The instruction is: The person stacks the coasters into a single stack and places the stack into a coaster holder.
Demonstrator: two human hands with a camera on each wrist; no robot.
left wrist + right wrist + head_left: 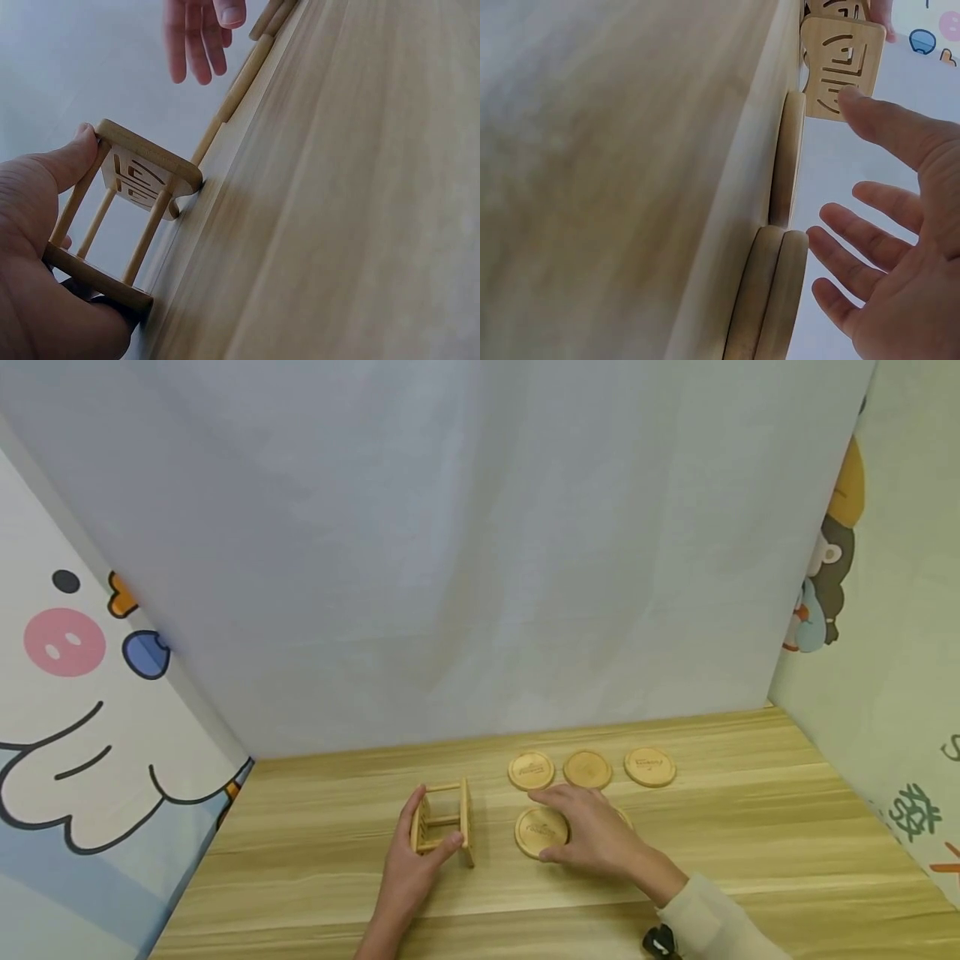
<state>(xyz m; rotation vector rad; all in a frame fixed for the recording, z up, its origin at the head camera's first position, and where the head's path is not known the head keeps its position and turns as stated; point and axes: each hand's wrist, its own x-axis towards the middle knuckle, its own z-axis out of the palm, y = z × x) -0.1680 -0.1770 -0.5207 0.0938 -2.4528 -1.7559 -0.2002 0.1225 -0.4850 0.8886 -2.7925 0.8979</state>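
Note:
My left hand (408, 864) grips a small wooden coaster holder (139, 154) across its two cut-out side panels, thumb on one panel and fingers on the other. The holder stands on the table with only dowels and gaps between its sides. To its right, a round wooden coaster (540, 832) lies flat. My right hand (596, 831) hovers over it with thumb and fingers spread, holding nothing. Another coaster (625, 817) is mostly hidden beneath that hand. In the right wrist view, two stacked coasters (769, 300) lie beside the spread fingers (847, 262).
Behind the right hand, three more round coasters (588, 769) lie in a row on the wood-grain table (315, 860). A pale curtain (450, 568) hangs along the back edge, with cartoon-printed panels at both sides. Near the right sleeve is a small black object (660, 941).

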